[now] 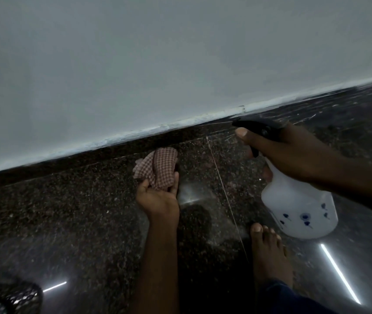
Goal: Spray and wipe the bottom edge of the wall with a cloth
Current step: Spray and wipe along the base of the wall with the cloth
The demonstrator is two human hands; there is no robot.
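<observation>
My left hand (157,198) holds a bunched red-and-white checked cloth (157,168) just in front of the dark granite skirting (89,158) at the foot of the pale wall (157,64). My right hand (289,152) grips a white spray bottle (300,209) with blue flower marks. Its black trigger head (255,125) points left toward the whitish bottom edge of the wall (180,123). My forefinger lies along the trigger head.
The floor (67,223) is polished dark speckled granite with bright light reflections. My bare right foot (268,254) rests on it below the bottle. A dark patterned object (6,295) sits at the lower left corner.
</observation>
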